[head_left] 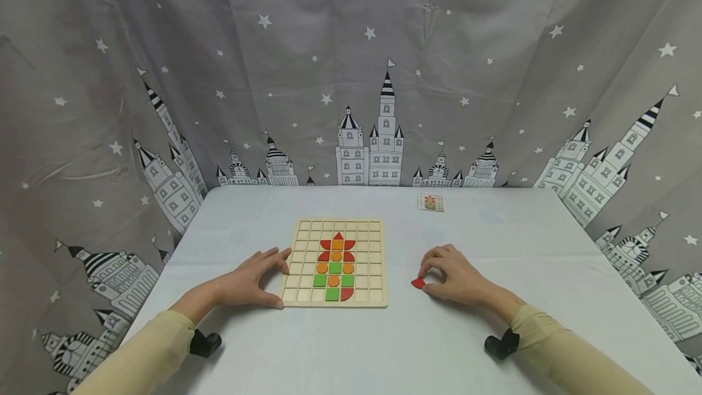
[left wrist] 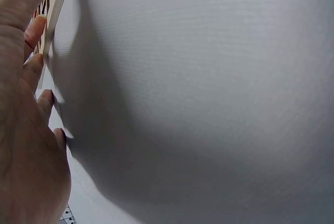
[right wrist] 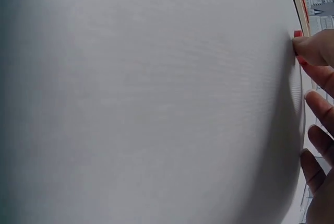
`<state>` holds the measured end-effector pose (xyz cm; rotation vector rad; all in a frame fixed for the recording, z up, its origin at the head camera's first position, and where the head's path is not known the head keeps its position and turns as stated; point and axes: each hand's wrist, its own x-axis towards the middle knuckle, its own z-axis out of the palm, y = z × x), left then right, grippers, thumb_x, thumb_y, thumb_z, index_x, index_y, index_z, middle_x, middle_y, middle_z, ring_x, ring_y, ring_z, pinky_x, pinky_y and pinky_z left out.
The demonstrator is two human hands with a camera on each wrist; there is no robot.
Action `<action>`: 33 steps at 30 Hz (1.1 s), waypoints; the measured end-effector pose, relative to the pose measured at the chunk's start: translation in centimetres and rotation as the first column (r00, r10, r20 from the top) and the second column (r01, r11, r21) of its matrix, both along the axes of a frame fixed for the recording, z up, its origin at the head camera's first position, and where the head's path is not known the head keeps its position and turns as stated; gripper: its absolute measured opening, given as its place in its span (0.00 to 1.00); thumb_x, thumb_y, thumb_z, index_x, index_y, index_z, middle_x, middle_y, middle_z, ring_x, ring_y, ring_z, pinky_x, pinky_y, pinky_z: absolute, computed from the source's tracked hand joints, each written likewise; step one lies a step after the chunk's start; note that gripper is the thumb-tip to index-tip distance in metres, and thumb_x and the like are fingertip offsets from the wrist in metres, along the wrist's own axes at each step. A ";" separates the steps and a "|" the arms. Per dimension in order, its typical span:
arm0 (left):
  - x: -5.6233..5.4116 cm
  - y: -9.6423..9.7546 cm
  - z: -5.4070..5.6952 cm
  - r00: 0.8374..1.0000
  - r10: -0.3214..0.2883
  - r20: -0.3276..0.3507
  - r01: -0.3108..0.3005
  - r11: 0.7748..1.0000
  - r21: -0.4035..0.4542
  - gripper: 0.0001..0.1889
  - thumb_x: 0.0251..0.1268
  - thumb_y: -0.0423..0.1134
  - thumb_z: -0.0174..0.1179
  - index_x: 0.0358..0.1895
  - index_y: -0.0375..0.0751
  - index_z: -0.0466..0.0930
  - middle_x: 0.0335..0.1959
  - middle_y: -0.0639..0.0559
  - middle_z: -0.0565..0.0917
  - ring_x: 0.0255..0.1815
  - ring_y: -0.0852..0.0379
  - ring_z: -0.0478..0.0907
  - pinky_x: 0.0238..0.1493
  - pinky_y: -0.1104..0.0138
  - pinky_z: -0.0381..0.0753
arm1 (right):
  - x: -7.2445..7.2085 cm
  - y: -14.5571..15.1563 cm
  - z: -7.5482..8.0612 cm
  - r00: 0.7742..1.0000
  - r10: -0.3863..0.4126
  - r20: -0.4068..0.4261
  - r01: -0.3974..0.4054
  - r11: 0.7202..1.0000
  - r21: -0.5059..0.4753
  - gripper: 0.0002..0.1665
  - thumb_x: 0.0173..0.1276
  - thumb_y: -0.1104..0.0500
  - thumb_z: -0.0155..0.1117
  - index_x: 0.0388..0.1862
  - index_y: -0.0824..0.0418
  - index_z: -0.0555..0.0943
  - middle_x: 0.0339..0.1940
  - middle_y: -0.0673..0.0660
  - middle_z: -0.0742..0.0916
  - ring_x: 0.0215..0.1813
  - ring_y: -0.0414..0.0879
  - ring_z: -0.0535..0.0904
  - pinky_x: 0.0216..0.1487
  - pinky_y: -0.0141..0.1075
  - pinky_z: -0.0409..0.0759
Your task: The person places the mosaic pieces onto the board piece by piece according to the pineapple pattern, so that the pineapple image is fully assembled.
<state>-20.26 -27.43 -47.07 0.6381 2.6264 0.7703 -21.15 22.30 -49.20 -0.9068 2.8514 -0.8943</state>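
Note:
A pale wooden grid board (head_left: 375, 260) lies on the table, bearing red, orange and green pieces in a stacked figure. At the board's left edge is my left hand (head_left: 249, 279), its thumb touching near the lower left corner and its fingers spread along the side. Right of the board, my right hand (head_left: 457, 276) pinches a red tile (head_left: 417, 283) with a curved edge between thumb and finger, low over the table. The right wrist view shows the red tile (right wrist: 298, 34) partly behind the thumb. In the left wrist view only a sliver of the board (left wrist: 58, 6) shows.
A small pattern card (head_left: 430, 202) with a coloured figure on a grid lies toward the table's far edge. White cloth covers the table (head_left: 351, 352). Behind it hangs a grey curtain (head_left: 296, 35) printed with castles and stars.

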 end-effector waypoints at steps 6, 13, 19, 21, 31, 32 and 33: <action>0.1 -0.1 0.0 1.000 0.001 0.010 -0.001 1.000 0.006 0.31 0.47 0.64 0.77 0.51 0.60 0.73 0.83 0.45 0.55 0.82 0.31 0.41 0.78 0.35 0.35 | 0.0 0.3 -0.3 0.998 -0.048 0.048 0.048 0.999 -0.005 0.14 0.57 0.51 0.81 0.41 0.38 0.88 0.50 0.41 0.81 0.59 0.48 0.71 0.63 0.54 0.70; 0.0 -0.1 0.1 1.000 -0.009 0.002 0.009 1.000 0.016 0.31 0.47 0.64 0.77 0.51 0.58 0.73 0.83 0.44 0.55 0.82 0.31 0.41 0.78 0.36 0.34 | 0.1 0.5 -0.4 1.000 -0.017 0.020 0.018 0.999 -0.049 0.12 0.57 0.51 0.82 0.38 0.39 0.89 0.48 0.40 0.82 0.58 0.48 0.71 0.60 0.52 0.69; -0.1 -0.1 0.1 1.000 -0.025 -0.004 0.025 0.999 0.030 0.31 0.48 0.63 0.77 0.51 0.57 0.73 0.83 0.44 0.55 0.82 0.31 0.41 0.77 0.36 0.34 | 0.0 0.0 -0.7 0.986 0.046 -0.158 -0.056 0.997 -0.061 0.12 0.53 0.55 0.83 0.35 0.44 0.88 0.46 0.42 0.83 0.56 0.47 0.73 0.59 0.51 0.71; -0.1 -0.1 0.1 1.000 -0.026 -0.005 0.026 0.999 0.029 0.31 0.48 0.63 0.77 0.51 0.57 0.73 0.83 0.44 0.55 0.82 0.31 0.41 0.77 0.36 0.34 | 0.1 -0.2 -0.7 0.977 0.059 -0.203 -0.071 0.996 -0.053 0.12 0.52 0.56 0.83 0.34 0.45 0.88 0.45 0.42 0.83 0.56 0.46 0.73 0.59 0.51 0.72; -0.1 -0.2 0.0 0.999 -0.033 -0.012 0.033 0.999 0.028 0.31 0.48 0.63 0.77 0.51 0.58 0.73 0.83 0.45 0.55 0.82 0.32 0.42 0.78 0.36 0.34 | 0.5 -1.3 0.1 0.985 0.004 -0.175 -0.011 0.999 -0.039 0.12 0.53 0.55 0.83 0.34 0.45 0.87 0.46 0.43 0.83 0.57 0.46 0.72 0.60 0.50 0.73; -0.1 -0.2 0.1 0.999 -0.030 -0.011 0.030 0.999 0.025 0.31 0.48 0.63 0.77 0.51 0.58 0.73 0.83 0.45 0.55 0.82 0.32 0.42 0.78 0.36 0.34 | 0.6 -1.7 0.4 0.984 0.003 -0.177 -0.011 0.999 -0.047 0.11 0.54 0.55 0.83 0.34 0.46 0.87 0.46 0.43 0.83 0.57 0.46 0.71 0.60 0.50 0.73; -0.1 -0.2 0.1 1.000 -0.024 -0.008 0.024 1.000 0.020 0.31 0.48 0.64 0.77 0.51 0.58 0.73 0.83 0.45 0.55 0.82 0.31 0.42 0.77 0.36 0.34 | 0.6 -2.3 0.8 0.983 0.002 -0.186 -0.013 0.998 -0.058 0.11 0.54 0.55 0.83 0.34 0.46 0.88 0.46 0.43 0.83 0.57 0.46 0.72 0.60 0.51 0.73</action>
